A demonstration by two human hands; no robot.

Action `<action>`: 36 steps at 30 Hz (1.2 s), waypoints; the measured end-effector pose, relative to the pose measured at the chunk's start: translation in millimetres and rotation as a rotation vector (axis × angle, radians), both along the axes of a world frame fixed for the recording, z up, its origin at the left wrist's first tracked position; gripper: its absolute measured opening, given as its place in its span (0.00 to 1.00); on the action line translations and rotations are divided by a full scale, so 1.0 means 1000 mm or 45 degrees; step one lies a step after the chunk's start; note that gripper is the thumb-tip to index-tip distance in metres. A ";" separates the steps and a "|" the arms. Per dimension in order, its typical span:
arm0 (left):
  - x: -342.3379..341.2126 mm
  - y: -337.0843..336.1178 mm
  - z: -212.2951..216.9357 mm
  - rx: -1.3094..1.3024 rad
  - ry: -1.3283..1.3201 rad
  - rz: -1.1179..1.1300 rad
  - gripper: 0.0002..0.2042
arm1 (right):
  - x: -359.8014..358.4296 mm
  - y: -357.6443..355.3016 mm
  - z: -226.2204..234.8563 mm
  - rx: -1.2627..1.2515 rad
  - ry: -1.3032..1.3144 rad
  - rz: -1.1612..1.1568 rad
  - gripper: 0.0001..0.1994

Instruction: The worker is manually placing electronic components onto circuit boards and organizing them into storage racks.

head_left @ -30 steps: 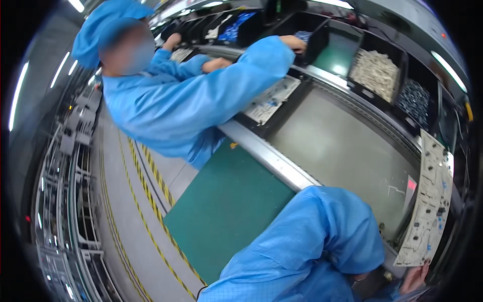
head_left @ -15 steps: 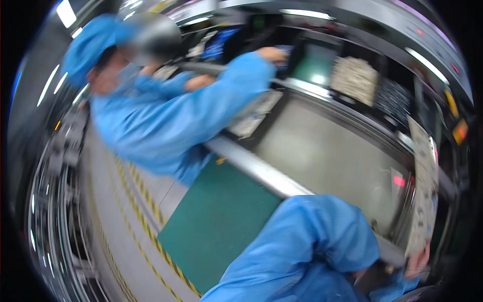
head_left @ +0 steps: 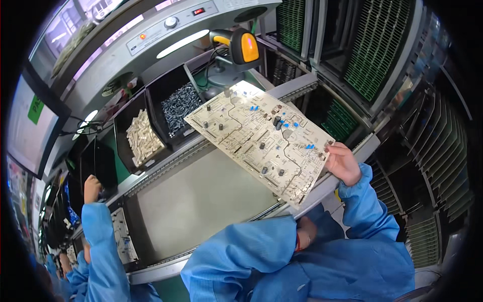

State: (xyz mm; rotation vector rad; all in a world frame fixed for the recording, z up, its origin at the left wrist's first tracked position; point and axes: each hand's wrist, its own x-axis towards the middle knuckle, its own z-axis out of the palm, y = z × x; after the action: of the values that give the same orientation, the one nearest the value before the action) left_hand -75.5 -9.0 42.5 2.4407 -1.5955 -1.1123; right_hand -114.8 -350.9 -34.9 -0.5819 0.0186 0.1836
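Observation:
A cream circuit board point(head_left: 241, 143) with blue and black components is held tilted above the conveyor's right part. My right hand point(head_left: 343, 163) grips its right edge, the thumb on top and the fingers partly hidden. My left hand point(head_left: 308, 230) is below the board's near corner, with a red band at the wrist. Its fingers are hidden, so whether it touches anything does not show. Under the board, the conveyor point(head_left: 186, 194) has a pale flat bed between metal rails.
Behind the conveyor stand a black bin of cream parts point(head_left: 143, 138), another of dark small parts point(head_left: 181, 108), and a yellow-and-black scanner point(head_left: 244, 48) on a stand. Racks of boards point(head_left: 385, 48) rise at right. At left, a co-worker's arm point(head_left: 98, 236) reaches near another board point(head_left: 123, 234).
The view has swung to the right, putting the co-worker at the left edge. The circuit board, formerly seen narrow at the far right, now lies broad face up over the conveyor.

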 end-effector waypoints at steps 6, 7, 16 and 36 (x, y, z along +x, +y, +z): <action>-0.037 -0.014 -0.034 -0.022 -0.120 -0.044 0.11 | -0.001 0.020 0.021 -0.066 -0.050 0.016 0.10; -0.034 -0.021 -0.043 -0.031 -0.119 -0.073 0.10 | -0.001 0.019 0.020 -0.075 -0.030 -0.005 0.10; -0.088 -0.090 -0.100 0.001 -0.310 -0.143 0.10 | -0.011 0.016 0.021 -0.073 -0.059 0.026 0.09; -0.160 -0.087 -0.130 -0.922 -0.761 -0.403 0.10 | -0.323 -0.068 -0.044 -0.256 0.005 -0.792 0.18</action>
State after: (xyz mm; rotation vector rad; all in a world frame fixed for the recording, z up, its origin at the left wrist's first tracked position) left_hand -235.0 -95.9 -87.2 2.1205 -2.0793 0.2595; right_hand -437.5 -418.5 -78.8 -0.7494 0.2211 -0.4260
